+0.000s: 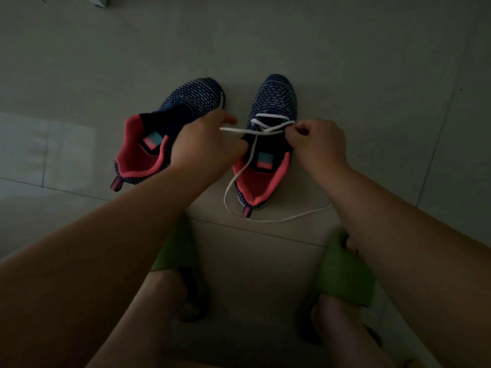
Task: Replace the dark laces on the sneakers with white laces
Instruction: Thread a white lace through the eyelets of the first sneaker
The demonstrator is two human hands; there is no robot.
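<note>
Two navy knit sneakers with coral lining stand on the tiled floor. The left sneaker lies tilted and shows no lace. The right sneaker stands upright with a white lace threaded through its lowest eyelets. My left hand pinches one strand of the white lace at the shoe's left side. My right hand pinches the other strand at its right side. Loose lace ends trail over the shoe's opening and across the floor behind the heel.
My two feet in green slippers are planted close behind the sneakers. Pale floor tiles spread all around. The corner of a white object shows at the top left edge.
</note>
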